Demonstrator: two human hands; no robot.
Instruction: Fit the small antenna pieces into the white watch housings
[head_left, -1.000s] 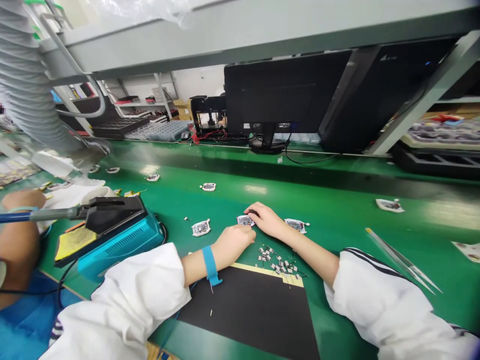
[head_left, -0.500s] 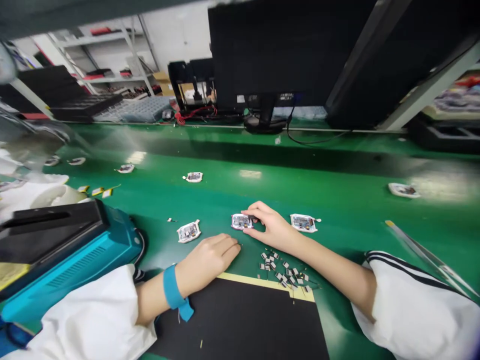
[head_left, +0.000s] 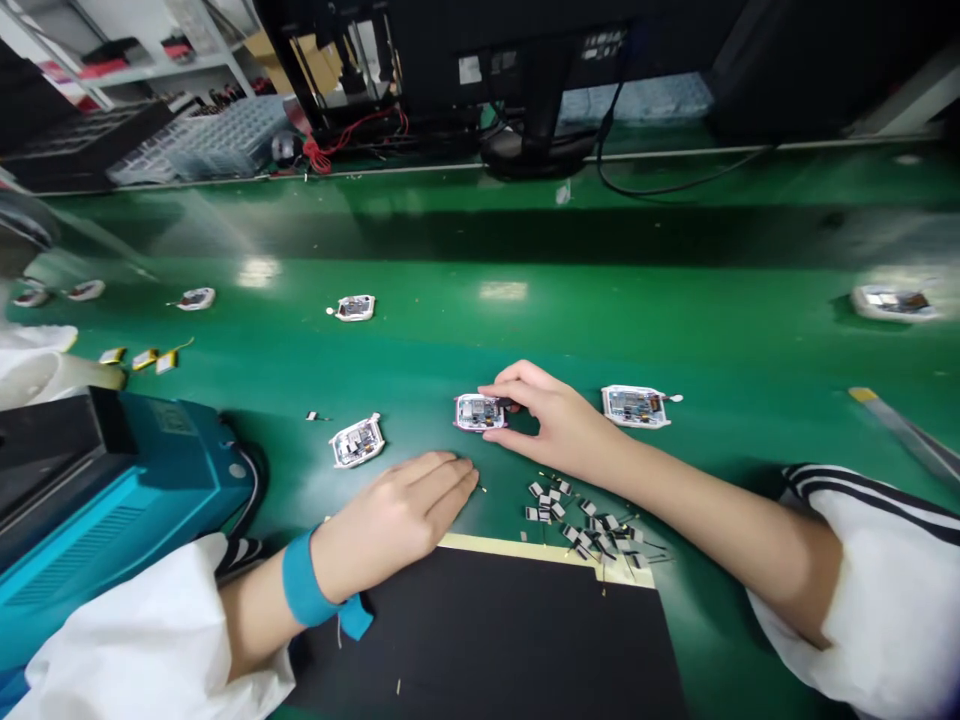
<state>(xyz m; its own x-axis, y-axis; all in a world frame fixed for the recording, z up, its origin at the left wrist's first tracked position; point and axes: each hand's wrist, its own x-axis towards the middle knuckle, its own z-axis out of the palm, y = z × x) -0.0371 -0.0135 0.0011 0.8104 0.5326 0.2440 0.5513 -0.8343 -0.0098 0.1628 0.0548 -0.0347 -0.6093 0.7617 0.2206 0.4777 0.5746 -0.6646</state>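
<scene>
Middle device [head_left: 475,412] behind mat [head_left: 487,640], tweezers [head_left: 900,425] far right

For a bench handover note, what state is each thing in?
Gripped unit: open, circuitry exposed
Right hand: gripping that unit
Left hand: palm down, fingers together
Wrist strap: fastened around left wrist
Small parts: loose, scattered
Tweezers: lying down, partly out of view
Black mat: flat

Green bench [head_left: 420,230], white-framed circuit boards [head_left: 634,406], small components [head_left: 585,525], black mat [head_left: 487,640]
</scene>
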